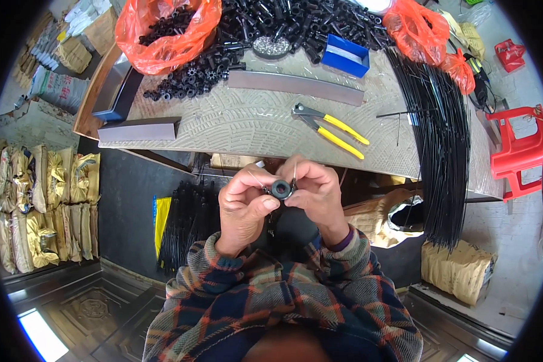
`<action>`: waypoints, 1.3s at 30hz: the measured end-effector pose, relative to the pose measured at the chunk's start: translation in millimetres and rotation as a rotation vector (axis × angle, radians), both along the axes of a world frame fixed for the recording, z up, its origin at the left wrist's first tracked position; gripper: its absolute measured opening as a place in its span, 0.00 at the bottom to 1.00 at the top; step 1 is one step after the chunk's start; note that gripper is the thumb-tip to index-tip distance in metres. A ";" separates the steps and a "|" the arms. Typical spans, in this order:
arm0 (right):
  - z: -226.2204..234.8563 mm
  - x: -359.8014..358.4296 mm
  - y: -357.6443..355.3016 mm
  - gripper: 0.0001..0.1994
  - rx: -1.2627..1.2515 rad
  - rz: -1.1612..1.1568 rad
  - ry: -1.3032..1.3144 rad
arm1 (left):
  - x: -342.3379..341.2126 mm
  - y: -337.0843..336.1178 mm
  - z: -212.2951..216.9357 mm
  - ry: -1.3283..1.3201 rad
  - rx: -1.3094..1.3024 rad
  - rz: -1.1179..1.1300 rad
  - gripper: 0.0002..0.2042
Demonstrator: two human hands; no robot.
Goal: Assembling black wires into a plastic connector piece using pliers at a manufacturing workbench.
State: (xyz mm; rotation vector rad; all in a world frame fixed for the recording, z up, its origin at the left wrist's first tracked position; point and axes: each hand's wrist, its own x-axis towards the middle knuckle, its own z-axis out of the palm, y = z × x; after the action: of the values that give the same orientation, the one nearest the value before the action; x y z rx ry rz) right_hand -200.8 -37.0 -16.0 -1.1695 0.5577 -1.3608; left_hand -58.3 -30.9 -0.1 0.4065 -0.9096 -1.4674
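In front of my chest, just off the table's near edge, both hands hold one small black ring-shaped part point(281, 190) with a round hole facing up. My left hand point(245, 199) pinches its left side between thumb and fingers. From the other side, my right hand point(315, 192) grips it with thumb and bent fingers. A thin metal pin point(255, 177) juts up by the left fingertips, and another thin pin point(294, 171) rises by the right ones. My fingers cover the part's sides. On the table beyond lie yellow-handled cutting pliers point(338, 134).
A heap of black plastic parts point(271, 21) covers the table's far side, beside an orange plastic bag point(163, 42), a round dish of metal bits point(271, 46) and a blue box point(346, 55). Long black rods point(440, 139) drape over the right edge. A red stool point(519, 151) stands right.
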 end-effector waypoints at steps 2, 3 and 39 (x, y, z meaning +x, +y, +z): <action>4.7 -3.8 -3.1 0.11 -0.009 0.106 -0.044 | 5.1 1.3 2.0 -0.030 0.007 -0.099 0.10; 8.2 -5.2 -3.5 0.09 -0.019 0.220 -0.083 | 4.9 2.8 9.7 -0.140 0.033 -0.080 0.14; 36.0 6.1 10.3 0.16 -0.067 0.223 0.497 | 42.0 27.7 -7.9 -0.166 -0.004 -0.163 0.13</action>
State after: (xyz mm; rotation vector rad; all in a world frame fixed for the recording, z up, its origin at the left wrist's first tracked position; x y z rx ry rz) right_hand -194.7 -26.7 20.1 -1.5885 0.7095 -0.9028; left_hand -16.3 -3.1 -7.9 0.4652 -1.0988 -1.5975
